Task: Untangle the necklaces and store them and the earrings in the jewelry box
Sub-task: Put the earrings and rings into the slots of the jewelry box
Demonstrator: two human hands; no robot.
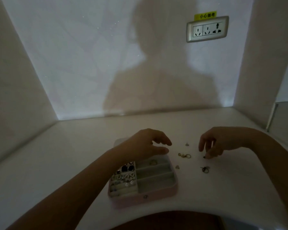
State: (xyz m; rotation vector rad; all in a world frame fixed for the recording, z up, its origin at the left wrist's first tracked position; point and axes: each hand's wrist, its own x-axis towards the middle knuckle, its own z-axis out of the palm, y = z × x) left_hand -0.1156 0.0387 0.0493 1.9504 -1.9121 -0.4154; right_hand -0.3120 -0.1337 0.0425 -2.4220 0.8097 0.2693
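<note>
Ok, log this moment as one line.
left hand: open, over jewelry box | right hand: pinching small dark piece | loose earrings: on table, right of box

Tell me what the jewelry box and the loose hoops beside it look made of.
Jewelry box: pink shell, matte, likely faux leather or plastic; pale lining looks felt-like, though dim light leaves it open. Hoops: thin gold-toned metal, by their faint glint.
</note>
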